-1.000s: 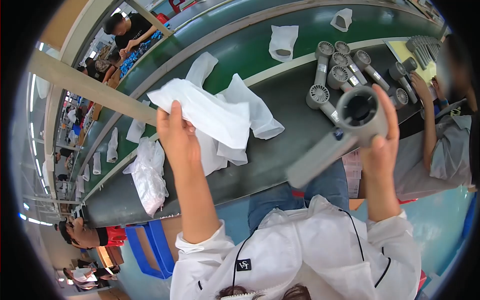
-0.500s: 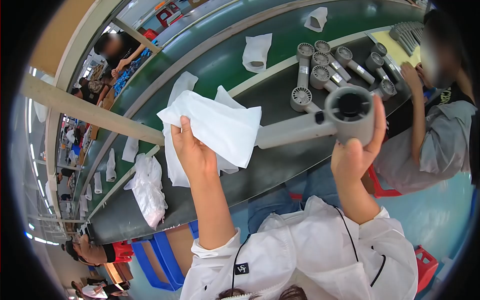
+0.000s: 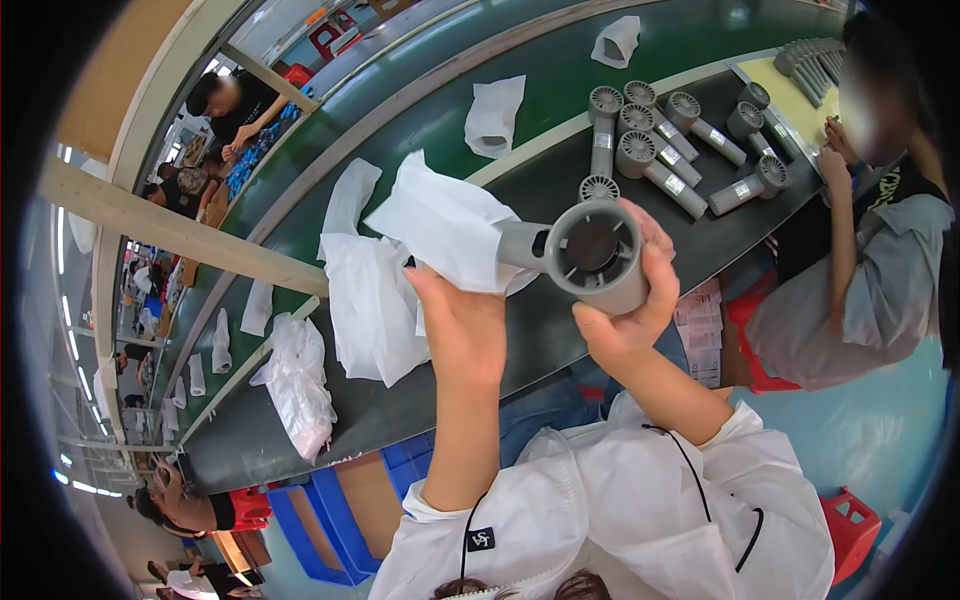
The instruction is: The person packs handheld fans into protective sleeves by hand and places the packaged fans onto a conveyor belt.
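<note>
My left hand (image 3: 462, 318) holds a white bag (image 3: 448, 222) from below, its fingers mostly hidden behind it. The handle of a grey handheld fan (image 3: 612, 284) is partly inside the bag's right end. Wrapped around the fan's round head is my right hand (image 3: 640, 300), with the head's open side facing the camera. White bags (image 3: 372, 318) lie on the dark table just left of my left hand. Several more grey fans (image 3: 672, 188) lie on the table beyond my right hand.
A clear plastic bag (image 3: 298, 385) lies at the table's left. Wrapped items (image 3: 494, 112) rest on the green belt (image 3: 420, 130). A co-worker (image 3: 850, 290) sits at the right. Blue bins (image 3: 320, 525) stand below the table, and a beam (image 3: 190, 232) crosses at left.
My right hand has brought the fan leftwards, and its handle has entered the white bag. My left hand has shifted right with the bag. The co-worker's hands have moved slightly.
</note>
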`<state>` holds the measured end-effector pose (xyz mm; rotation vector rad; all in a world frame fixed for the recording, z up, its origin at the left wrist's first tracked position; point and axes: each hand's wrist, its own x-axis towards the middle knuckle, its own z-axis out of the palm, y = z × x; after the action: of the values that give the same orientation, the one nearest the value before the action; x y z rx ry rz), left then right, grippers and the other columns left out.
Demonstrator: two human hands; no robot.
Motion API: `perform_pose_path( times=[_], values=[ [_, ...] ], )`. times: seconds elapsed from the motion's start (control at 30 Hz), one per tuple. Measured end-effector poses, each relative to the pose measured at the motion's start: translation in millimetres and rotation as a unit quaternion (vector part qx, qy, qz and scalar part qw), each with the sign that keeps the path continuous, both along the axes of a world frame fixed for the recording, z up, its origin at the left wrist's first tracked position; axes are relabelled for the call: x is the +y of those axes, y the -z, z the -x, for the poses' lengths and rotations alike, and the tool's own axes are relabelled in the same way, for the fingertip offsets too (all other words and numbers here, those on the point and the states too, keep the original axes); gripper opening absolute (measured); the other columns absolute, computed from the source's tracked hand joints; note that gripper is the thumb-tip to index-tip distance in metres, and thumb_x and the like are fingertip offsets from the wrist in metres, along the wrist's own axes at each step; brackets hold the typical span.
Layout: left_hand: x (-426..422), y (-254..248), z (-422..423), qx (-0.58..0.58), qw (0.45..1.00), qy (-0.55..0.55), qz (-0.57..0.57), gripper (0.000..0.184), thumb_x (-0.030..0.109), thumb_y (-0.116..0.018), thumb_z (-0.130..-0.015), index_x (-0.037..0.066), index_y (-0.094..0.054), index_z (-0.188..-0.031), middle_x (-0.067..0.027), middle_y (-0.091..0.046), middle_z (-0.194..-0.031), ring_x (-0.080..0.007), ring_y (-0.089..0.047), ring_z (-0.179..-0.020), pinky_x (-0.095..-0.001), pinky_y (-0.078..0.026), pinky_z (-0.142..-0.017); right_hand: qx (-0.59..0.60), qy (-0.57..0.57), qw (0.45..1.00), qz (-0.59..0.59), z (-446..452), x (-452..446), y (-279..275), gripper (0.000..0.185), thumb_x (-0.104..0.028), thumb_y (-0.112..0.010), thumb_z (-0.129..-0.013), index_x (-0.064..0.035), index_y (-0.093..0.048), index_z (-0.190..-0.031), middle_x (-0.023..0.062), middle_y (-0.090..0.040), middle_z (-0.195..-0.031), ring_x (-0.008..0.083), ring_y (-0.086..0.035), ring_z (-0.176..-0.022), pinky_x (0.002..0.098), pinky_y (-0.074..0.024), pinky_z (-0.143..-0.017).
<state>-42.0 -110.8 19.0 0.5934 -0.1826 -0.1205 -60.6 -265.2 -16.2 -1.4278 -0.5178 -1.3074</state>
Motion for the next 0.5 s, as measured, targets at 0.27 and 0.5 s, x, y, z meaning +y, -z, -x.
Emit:
perform_pose_path(
  times=[0.27, 0.5],
  values=[
    [-20.5, 4.2, 10.7, -0.105, 0.931, -0.151, -0.315, 0.062, 0.033, -0.058, -0.099, 0.004, -0.029, -0.146, -0.0102, -0.041, -0.143, -0.0214, -0.044, -0.13, -0.0387, -0.037, -0.107, 0.031, 0.018, 0.996, 0.076, 5.4, 14.0, 12.5, 0.079, -0.021, -0.08, -0.079, -0.0194, -0.028, -0.139, 0.03, -0.039, -0.136, 0.041, -0.04, -0.128, 0.0518, -0.0373, -0.103],
    [4.1, 3.7, -7.4, 0.009, 0.899, -0.184, -0.397, 0.024, 0.016, -0.052, -0.102, -0.001, -0.053, -0.12, -0.0101, -0.066, -0.098, -0.0163, -0.064, -0.087, -0.0306, -0.051, -0.075, -0.065, -0.082, 0.994, 0.031, -7.5, 21.5, 15.3, 0.054, -0.007, -0.078, -0.079, -0.0197, -0.051, -0.123, 0.0239, -0.042, -0.135, 0.0432, -0.054, -0.112, 0.0484, -0.0523, -0.088]
  ],
)
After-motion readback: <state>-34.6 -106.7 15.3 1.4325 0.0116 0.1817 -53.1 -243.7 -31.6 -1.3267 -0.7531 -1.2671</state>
